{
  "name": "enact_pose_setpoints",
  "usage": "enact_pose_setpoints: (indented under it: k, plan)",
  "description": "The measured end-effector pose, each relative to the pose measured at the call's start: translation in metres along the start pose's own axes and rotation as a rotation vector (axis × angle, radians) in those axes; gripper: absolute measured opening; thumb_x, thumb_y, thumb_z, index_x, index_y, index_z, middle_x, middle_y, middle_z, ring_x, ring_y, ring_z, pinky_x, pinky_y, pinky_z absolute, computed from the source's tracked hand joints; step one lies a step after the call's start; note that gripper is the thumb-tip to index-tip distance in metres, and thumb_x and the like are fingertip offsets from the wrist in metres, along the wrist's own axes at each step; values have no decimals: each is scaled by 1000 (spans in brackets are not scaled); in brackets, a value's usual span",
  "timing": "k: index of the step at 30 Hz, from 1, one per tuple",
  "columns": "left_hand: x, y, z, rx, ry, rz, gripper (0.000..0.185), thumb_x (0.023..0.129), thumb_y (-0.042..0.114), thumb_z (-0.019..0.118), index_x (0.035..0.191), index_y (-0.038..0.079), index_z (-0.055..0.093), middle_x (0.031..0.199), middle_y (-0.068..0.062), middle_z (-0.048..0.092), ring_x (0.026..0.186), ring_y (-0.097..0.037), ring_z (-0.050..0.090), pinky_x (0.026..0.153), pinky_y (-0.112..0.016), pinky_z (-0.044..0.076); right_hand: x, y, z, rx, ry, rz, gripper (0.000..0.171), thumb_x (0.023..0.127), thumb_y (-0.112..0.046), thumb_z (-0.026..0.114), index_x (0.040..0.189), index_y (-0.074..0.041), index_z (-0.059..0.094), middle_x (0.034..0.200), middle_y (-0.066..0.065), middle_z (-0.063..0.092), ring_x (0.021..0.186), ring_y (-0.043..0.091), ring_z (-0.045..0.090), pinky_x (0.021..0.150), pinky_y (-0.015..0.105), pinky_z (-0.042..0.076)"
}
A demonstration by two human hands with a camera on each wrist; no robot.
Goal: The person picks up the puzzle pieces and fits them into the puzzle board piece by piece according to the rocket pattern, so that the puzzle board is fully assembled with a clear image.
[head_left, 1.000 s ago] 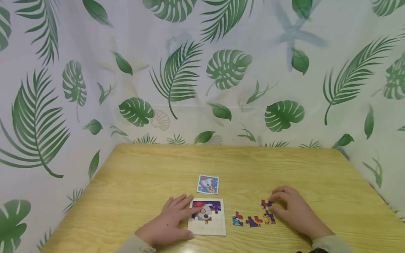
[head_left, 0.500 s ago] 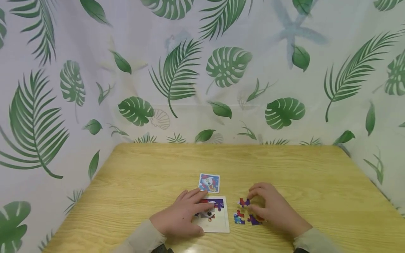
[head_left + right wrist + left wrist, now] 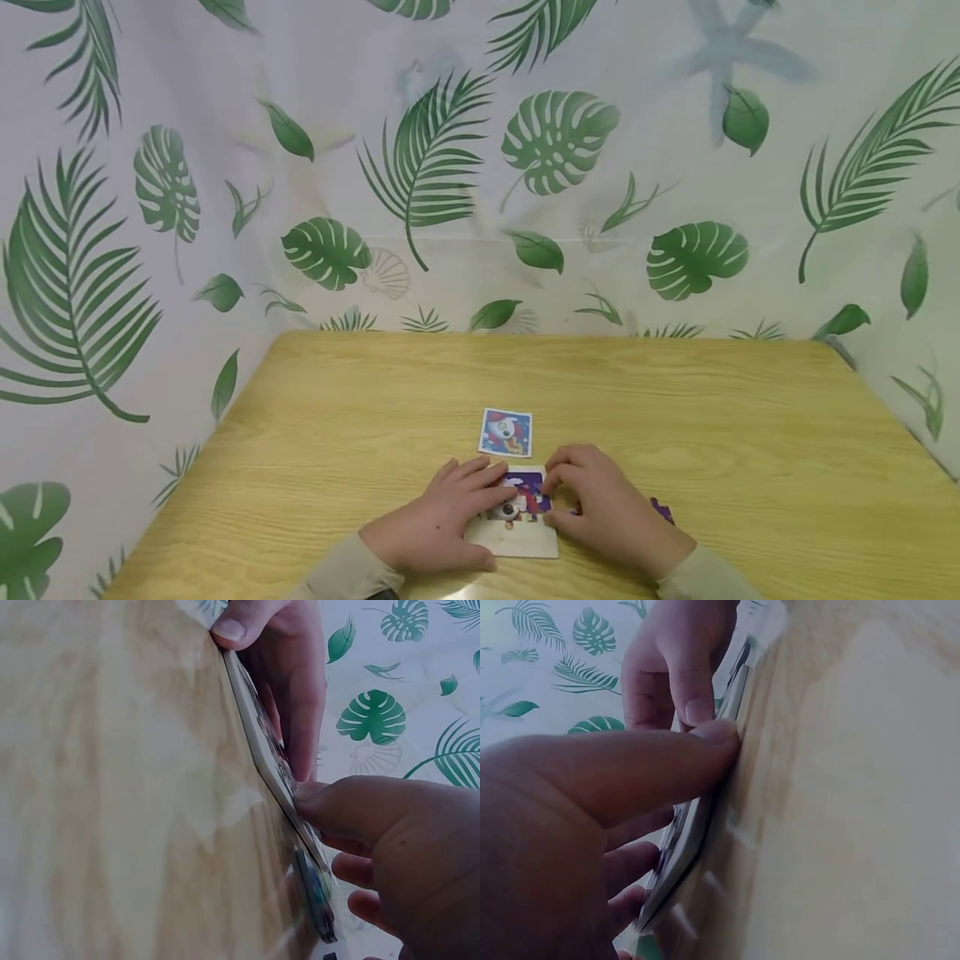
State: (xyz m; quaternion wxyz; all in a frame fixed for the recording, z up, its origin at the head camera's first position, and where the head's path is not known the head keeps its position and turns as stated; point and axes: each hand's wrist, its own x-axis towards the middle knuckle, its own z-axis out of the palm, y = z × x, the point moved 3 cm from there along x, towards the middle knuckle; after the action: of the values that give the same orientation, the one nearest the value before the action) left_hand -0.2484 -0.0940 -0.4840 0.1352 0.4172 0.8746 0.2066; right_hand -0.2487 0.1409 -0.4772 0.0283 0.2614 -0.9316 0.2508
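Hands meet at puzzle board (image 3: 517,537), near surface's front edge.
Right hand (image 3: 607,512) shifted left from loose pieces, fingers pressing a piece; left hand (image 3: 435,525) flat, steadying.

My right hand (image 3: 600,512) left the loose pieces (image 3: 662,509) at the right and came across to the puzzle board (image 3: 517,533), carrying one piece with it; its fingertips now pressed down on the board's right part beside my left hand (image 3: 442,525). My left hand slid further onto the board. My head dropped a little, so the reference card (image 3: 506,432) sat nearer the middle.
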Motion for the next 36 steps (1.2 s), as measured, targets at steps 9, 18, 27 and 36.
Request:
enact_pose_setpoints:
  k: [9,18,27,36]
  plan:
    - [-1,1,-1,-18,-16,32,68,94,48,68,155,39,40,168,-7,16,154,-28,6,117,-67,9,-3,0,6,-52,36,-43,17,84,-33,82,94,-28,70,121,-5,59,123,24,52,108,53,39]
    - [-3,3,-3,17,-33,26,67,97,48,64,157,35,38,168,-7,14,155,-28,6,118,-65,11,-8,0,2,-82,79,-128,17,86,-34,81,102,-28,77,123,-3,62,122,23,52,106,53,40]
    - [-3,2,-2,49,-33,18,71,95,49,66,158,33,37,168,-6,15,155,-28,7,119,-62,11,-11,4,2,-87,60,-123,19,87,-33,80,106,-32,79,128,-1,62,124,26,52,106,56,39]
    - [-13,-8,-10,42,-8,-74,79,86,52,73,156,33,41,168,-3,16,154,-28,8,120,-61,7,-9,4,4,-69,37,-97,18,88,-33,79,106,-33,80,128,-1,61,126,28,50,107,58,37]
